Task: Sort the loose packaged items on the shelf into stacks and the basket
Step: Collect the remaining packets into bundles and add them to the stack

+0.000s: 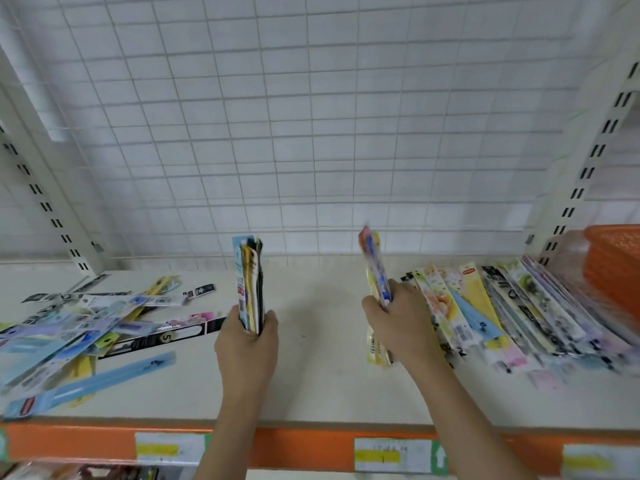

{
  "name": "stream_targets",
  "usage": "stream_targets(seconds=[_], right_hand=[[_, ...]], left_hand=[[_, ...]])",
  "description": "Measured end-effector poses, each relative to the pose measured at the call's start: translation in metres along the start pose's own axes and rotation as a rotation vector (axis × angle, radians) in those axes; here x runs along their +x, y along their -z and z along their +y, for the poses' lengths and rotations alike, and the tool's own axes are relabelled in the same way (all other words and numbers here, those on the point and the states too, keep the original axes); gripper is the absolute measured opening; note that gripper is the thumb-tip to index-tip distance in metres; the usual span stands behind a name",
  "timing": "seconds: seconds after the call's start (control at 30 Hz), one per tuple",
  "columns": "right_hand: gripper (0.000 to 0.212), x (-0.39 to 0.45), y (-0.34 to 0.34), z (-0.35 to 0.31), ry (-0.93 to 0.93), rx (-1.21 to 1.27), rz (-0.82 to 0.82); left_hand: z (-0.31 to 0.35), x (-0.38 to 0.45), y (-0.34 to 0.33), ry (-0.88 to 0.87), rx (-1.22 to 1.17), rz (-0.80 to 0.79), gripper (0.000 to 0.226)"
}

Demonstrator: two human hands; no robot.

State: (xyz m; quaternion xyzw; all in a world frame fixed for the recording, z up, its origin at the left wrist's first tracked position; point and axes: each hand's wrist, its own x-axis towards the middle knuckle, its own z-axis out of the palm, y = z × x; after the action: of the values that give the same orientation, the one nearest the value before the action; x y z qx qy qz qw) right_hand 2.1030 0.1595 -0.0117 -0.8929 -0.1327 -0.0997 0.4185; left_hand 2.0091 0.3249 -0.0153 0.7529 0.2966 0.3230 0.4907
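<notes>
Near edge: orange shelf lip (pixel 304 445) with price labels (pixel 391 453). I see the left hand (pixel 247 336) gripping an upright bundle of packets (pixel 250 282); the right hand (pixel 398 318) clutches a second bundle (pixel 374 268). Loose pile (pixel 79 327) left, fanned row (pixel 502 306) right, orange basket (pixel 614 271) far right. Wire grid (pixel 311 133) behind.

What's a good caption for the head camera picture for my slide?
Sorting time: left hand and right hand each hold up a bundle of packets above the shelf.
</notes>
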Motion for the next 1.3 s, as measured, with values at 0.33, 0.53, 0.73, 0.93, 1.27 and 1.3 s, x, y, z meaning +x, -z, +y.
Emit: stream_targets(seconds=[0.33, 0.53, 0.73, 0.93, 1.27, 1.3], right_hand=[[0.043, 0.026, 0.091, 0.008, -0.188, 0.049, -0.004], [0.044, 0.007, 0.089, 0.010, -0.232, 0.013, -0.068], [0.019, -0.006, 0.080, 0.007, -0.273, 0.017, -0.075], [0.075, 0.004, 0.116, 0.017, -0.397, -0.073, -0.046], [0.066, 0.052, 0.145, 0.064, -0.450, -0.370, -0.275], [0.070, 0.053, 0.144, 0.067, -0.432, -0.389, -0.291]], left_hand=[[0.019, -0.004, -0.023, 0.068, -0.030, -0.157, 0.026], [0.026, -0.012, -0.030, 0.066, 0.019, -0.243, 0.022], [0.022, -0.001, -0.019, 0.079, 0.052, -0.334, 0.014], [0.025, 0.009, -0.025, 0.068, 0.049, -0.356, 0.026], [0.047, -0.026, -0.079, 0.164, 0.057, -0.332, 0.022], [0.048, -0.032, -0.085, 0.180, 0.067, -0.331, 0.020]])
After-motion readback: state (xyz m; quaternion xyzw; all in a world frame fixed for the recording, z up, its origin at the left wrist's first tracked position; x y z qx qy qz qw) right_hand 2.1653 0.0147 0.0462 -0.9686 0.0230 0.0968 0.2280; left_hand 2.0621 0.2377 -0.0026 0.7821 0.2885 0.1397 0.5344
